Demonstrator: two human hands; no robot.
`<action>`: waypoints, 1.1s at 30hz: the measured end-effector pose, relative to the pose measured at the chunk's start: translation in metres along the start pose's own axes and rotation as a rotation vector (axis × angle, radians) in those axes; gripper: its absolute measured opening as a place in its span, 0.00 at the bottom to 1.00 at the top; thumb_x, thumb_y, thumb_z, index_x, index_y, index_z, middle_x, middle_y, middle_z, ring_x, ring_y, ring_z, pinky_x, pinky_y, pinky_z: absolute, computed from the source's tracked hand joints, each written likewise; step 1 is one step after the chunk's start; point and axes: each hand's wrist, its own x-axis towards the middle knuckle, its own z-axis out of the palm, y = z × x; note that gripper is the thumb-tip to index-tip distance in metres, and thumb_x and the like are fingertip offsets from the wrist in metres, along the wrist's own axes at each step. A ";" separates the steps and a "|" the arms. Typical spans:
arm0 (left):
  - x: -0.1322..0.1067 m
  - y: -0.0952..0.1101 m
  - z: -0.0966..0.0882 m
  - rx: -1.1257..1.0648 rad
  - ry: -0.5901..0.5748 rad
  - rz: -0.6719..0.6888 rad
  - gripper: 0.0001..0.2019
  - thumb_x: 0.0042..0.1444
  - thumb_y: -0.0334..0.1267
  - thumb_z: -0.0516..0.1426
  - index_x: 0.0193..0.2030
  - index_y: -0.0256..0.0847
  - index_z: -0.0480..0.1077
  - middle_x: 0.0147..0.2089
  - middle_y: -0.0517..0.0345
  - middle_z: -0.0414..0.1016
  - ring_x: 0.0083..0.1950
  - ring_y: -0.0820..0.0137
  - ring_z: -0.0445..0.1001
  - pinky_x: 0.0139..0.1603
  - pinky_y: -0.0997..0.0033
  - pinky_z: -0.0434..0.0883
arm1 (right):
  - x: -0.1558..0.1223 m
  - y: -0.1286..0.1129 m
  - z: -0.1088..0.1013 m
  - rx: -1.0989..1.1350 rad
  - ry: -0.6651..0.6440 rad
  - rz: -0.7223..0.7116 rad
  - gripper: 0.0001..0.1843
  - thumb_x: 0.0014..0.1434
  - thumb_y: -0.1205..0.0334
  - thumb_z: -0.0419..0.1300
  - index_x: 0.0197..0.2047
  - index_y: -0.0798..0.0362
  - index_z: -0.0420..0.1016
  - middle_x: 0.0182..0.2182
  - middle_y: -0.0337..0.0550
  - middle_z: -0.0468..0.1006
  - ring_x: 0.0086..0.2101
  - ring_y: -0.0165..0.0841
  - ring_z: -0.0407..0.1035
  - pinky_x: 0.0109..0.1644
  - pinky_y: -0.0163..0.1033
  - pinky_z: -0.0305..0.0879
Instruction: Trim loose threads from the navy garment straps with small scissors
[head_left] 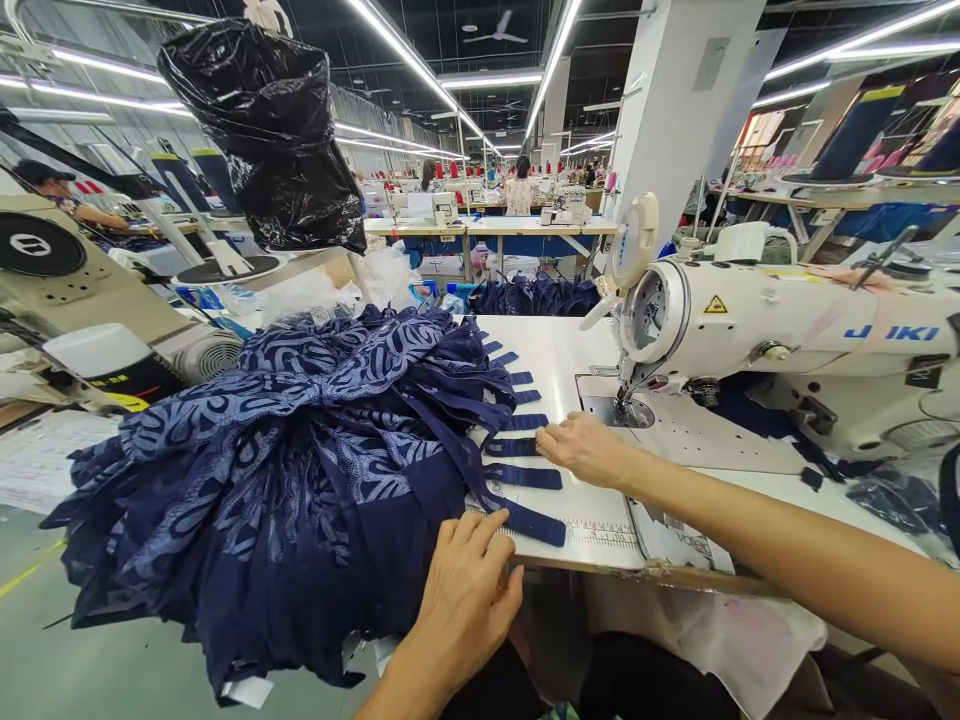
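A big pile of navy lace fabric (300, 450) lies over the left of the white sewing table (555, 370). Several short navy strips (525, 477) fan out from its right edge across the table. My left hand (465, 590) rests flat on the pile's near edge, fingers stretched out, just below the lowest strip (532, 522). My right hand (585, 448) lies on the table with its fingertips on the end of a middle strip; it grips nothing. The white JUKI sewing machine (787, 320) stands to the right, its needle area (626, 405) just behind my right hand.
A black plastic bag (270, 130) hangs over a stand at upper left. Another machine (67, 290) sits at far left. More navy fabric (532, 295) lies behind the table. Other people work at tables in the background. Printed ruler marks run along the table's front edge (600, 535).
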 end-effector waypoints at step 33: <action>-0.171 -0.163 -0.042 -0.156 1.191 -0.997 0.30 0.59 0.43 0.46 0.65 0.47 0.36 0.67 0.46 0.38 0.65 0.52 0.47 0.60 0.42 0.54 | 0.199 0.044 -0.005 0.845 0.632 0.316 0.19 0.60 0.52 0.37 0.34 0.55 0.61 0.29 0.50 0.71 0.31 0.38 0.65 0.37 0.44 0.60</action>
